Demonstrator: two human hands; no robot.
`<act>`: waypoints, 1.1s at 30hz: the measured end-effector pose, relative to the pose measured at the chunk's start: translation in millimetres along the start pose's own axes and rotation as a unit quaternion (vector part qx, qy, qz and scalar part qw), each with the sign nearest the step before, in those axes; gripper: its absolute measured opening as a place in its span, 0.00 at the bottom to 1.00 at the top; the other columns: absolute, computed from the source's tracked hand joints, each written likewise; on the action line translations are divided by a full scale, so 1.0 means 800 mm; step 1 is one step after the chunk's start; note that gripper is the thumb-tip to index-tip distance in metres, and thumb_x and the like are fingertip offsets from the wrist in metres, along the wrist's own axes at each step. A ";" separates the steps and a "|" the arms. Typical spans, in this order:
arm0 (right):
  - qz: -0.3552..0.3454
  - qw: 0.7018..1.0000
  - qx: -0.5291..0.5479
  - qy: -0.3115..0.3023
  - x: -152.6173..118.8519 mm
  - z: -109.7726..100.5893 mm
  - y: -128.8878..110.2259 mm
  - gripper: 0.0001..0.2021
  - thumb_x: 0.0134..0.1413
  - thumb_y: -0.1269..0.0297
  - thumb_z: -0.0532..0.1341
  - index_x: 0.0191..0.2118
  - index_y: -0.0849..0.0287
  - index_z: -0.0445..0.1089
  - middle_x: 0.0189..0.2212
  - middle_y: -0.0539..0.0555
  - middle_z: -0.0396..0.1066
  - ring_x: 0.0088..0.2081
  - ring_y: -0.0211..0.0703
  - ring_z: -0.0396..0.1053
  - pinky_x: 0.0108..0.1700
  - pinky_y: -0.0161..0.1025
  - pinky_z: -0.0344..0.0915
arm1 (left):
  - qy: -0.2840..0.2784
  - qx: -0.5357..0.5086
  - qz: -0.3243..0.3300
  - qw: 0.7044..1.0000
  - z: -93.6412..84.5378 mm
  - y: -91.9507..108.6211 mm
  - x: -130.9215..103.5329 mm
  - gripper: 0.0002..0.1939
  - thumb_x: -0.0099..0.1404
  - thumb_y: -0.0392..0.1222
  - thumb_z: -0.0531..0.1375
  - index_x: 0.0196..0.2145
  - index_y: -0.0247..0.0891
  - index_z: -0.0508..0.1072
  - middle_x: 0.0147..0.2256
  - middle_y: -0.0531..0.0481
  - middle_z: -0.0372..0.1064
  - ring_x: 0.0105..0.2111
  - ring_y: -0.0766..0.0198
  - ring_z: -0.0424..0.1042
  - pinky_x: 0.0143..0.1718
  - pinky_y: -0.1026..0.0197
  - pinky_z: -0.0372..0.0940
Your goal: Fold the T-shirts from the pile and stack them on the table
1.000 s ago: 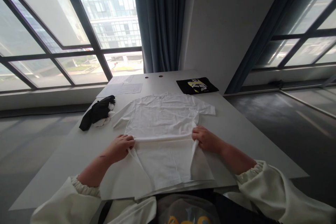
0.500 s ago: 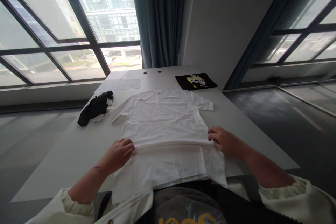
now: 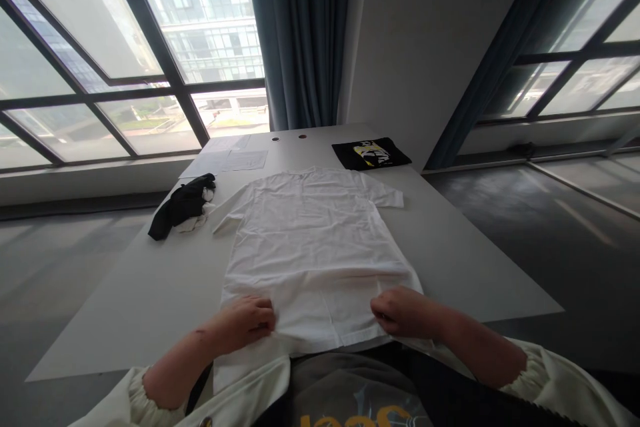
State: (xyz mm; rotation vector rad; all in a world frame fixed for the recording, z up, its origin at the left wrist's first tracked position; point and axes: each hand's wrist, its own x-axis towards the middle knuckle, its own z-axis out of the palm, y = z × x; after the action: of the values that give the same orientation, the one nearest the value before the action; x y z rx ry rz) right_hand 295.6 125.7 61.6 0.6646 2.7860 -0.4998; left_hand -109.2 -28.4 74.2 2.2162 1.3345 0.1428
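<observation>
Fingers [image 3: 263,320] of left hand [image 3: 245,323] & right hand [image 3: 405,312] curl down, pinching hem of flat white cotton T-shirt [image 3: 310,240] at 6 o'clock on pale grey surface [image 3: 450,247], crumpled black cloth [image 3: 180,210] at 10.

We're in an office-type room: a long grey table [image 3: 150,293] sits under tall dark-framed windows [image 3: 125,80] facing glass office blocks, a blue curtain [image 3: 300,33] hangs behind the table's far end, with printed papers [image 3: 233,159] near that end.
</observation>
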 end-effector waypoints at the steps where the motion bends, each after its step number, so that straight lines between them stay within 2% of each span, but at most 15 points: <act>1: -0.003 1.000 0.002 0.000 -0.002 -0.003 -0.005 0.05 0.54 0.71 0.60 0.33 0.56 0.74 0.30 0.54 0.75 0.32 0.45 0.71 0.36 0.39 0.60 | -0.005 -0.017 0.009 1.000 -0.004 0.000 -0.001 0.09 0.75 0.46 0.58 0.37 0.44 0.76 0.41 0.50 0.75 0.41 0.61 0.73 0.46 0.60 0.64; 3: -0.023 0.999 0.022 0.021 -0.007 -0.009 -0.013 0.04 0.55 0.69 0.63 0.36 0.56 0.75 0.36 0.55 0.76 0.39 0.48 0.73 0.42 0.40 0.63 | -0.012 -0.048 0.023 0.999 -0.011 -0.001 -0.005 0.08 0.74 0.47 0.59 0.38 0.45 0.76 0.42 0.50 0.74 0.42 0.61 0.73 0.46 0.61 0.65; 5: -0.047 0.997 0.041 0.050 -0.014 -0.015 -0.015 0.10 0.53 0.63 0.69 0.42 0.54 0.77 0.47 0.57 0.75 0.51 0.53 0.72 0.53 0.45 0.64 | -0.017 -0.057 0.026 0.998 -0.017 0.000 -0.008 0.07 0.73 0.47 0.61 0.37 0.45 0.76 0.42 0.50 0.74 0.42 0.61 0.73 0.47 0.61 0.65; 7: -0.052 0.996 0.045 0.053 -0.021 -0.019 -0.013 0.15 0.48 0.60 0.74 0.43 0.53 0.77 0.52 0.58 0.73 0.55 0.57 0.69 0.58 0.49 0.61 | -0.021 -0.043 0.017 0.999 -0.019 0.002 -0.010 0.06 0.70 0.45 0.63 0.34 0.44 0.76 0.40 0.51 0.74 0.41 0.61 0.73 0.47 0.61 0.65; 10: -0.029 0.998 0.044 0.016 -0.032 -0.020 -0.008 0.13 0.47 0.61 0.75 0.38 0.54 0.75 0.42 0.55 0.75 0.49 0.56 0.72 0.55 0.49 0.62 | 0.011 0.004 -0.011 1.000 -0.014 0.003 -0.008 0.03 0.66 0.42 0.65 0.39 0.45 0.78 0.44 0.51 0.75 0.43 0.59 0.74 0.50 0.58 0.67; 13: -0.006 0.998 0.059 -0.020 -0.042 -0.019 -0.008 0.15 0.45 0.63 0.74 0.40 0.55 0.74 0.41 0.54 0.75 0.43 0.52 0.74 0.45 0.43 0.63 | 0.112 0.057 -0.065 0.990 0.004 0.000 -0.004 0.18 0.67 0.43 0.65 0.54 0.48 0.76 0.57 0.45 0.71 0.55 0.51 0.72 0.58 0.49 0.66; 15: 0.005 0.998 0.054 -0.031 -0.046 -0.018 -0.010 0.17 0.43 0.66 0.73 0.42 0.55 0.73 0.43 0.54 0.74 0.41 0.50 0.74 0.40 0.40 0.61 | 0.146 0.077 -0.073 0.984 0.022 -0.004 -0.002 0.24 0.67 0.47 0.65 0.60 0.52 0.73 0.64 0.44 0.66 0.62 0.46 0.67 0.63 0.43 0.63; 18: 0.005 0.999 0.037 -0.031 -0.049 -0.016 -0.012 0.15 0.42 0.76 0.65 0.39 0.55 0.73 0.41 0.53 0.74 0.39 0.48 0.73 0.38 0.38 0.59 | 0.106 0.085 -0.024 0.990 0.047 -0.010 -0.002 0.29 0.66 0.53 0.68 0.63 0.60 0.72 0.70 0.48 0.59 0.69 0.41 0.59 0.69 0.36 0.55; 21: -0.009 0.997 0.065 -0.032 -0.049 -0.013 -0.010 0.16 0.39 0.81 0.59 0.35 0.56 0.74 0.36 0.53 0.75 0.38 0.46 0.74 0.38 0.37 0.59 | 0.067 0.077 0.008 0.995 0.057 -0.013 -0.004 0.30 0.66 0.58 0.67 0.64 0.61 0.71 0.74 0.50 0.52 0.73 0.41 0.52 0.73 0.34 0.46; 23: -0.024 0.993 0.108 -0.044 -0.051 -0.011 -0.008 0.17 0.39 0.80 0.59 0.34 0.56 0.77 0.35 0.52 0.76 0.38 0.45 0.74 0.39 0.36 0.61 | 0.051 0.061 0.012 0.997 0.053 -0.013 -0.007 0.21 0.69 0.58 0.65 0.59 0.58 0.76 0.74 0.51 0.52 0.74 0.44 0.51 0.74 0.36 0.43; 25: -0.040 0.985 0.151 -0.069 -0.055 -0.013 -0.005 0.17 0.40 0.79 0.60 0.35 0.57 0.80 0.34 0.52 0.77 0.37 0.43 0.74 0.40 0.35 0.63 | 0.025 0.040 0.017 0.999 0.041 -0.010 -0.012 0.12 0.72 0.54 0.62 0.49 0.53 0.80 0.73 0.53 0.56 0.73 0.48 0.53 0.75 0.38 0.42; 28: -0.040 0.976 0.194 -0.087 -0.059 -0.027 0.006 0.13 0.51 0.72 0.62 0.39 0.56 0.83 0.33 0.52 0.80 0.35 0.42 0.75 0.41 0.36 0.65 | -0.010 -0.001 0.027 1.000 0.015 -0.004 -0.017 0.08 0.72 0.50 0.62 0.40 0.48 0.80 0.69 0.52 0.63 0.70 0.50 0.58 0.74 0.41 0.47; 30: -0.023 0.978 0.202 -0.044 -0.051 -0.042 0.020 0.13 0.61 0.63 0.61 0.44 0.56 0.83 0.37 0.53 0.81 0.37 0.44 0.76 0.44 0.38 0.67 | 0.003 -0.035 0.018 0.999 -0.002 -0.005 -0.016 0.09 0.72 0.49 0.61 0.39 0.46 0.80 0.66 0.47 0.66 0.66 0.51 0.65 0.70 0.45 0.57; 33: 0.026 0.981 0.164 0.096 -0.012 -0.057 0.047 0.17 0.66 0.57 0.58 0.51 0.56 0.81 0.49 0.59 0.80 0.47 0.50 0.77 0.53 0.44 0.69 | 0.077 -0.036 -0.039 0.996 -0.023 -0.018 0.003 0.15 0.76 0.50 0.54 0.43 0.44 0.79 0.61 0.42 0.71 0.57 0.54 0.73 0.61 0.51 0.68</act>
State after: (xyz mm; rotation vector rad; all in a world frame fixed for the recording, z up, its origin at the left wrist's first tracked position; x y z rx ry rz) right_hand 314.6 170.5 95.9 0.8953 2.8805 -0.9446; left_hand -126.3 -14.1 81.8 2.1263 1.4720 0.3346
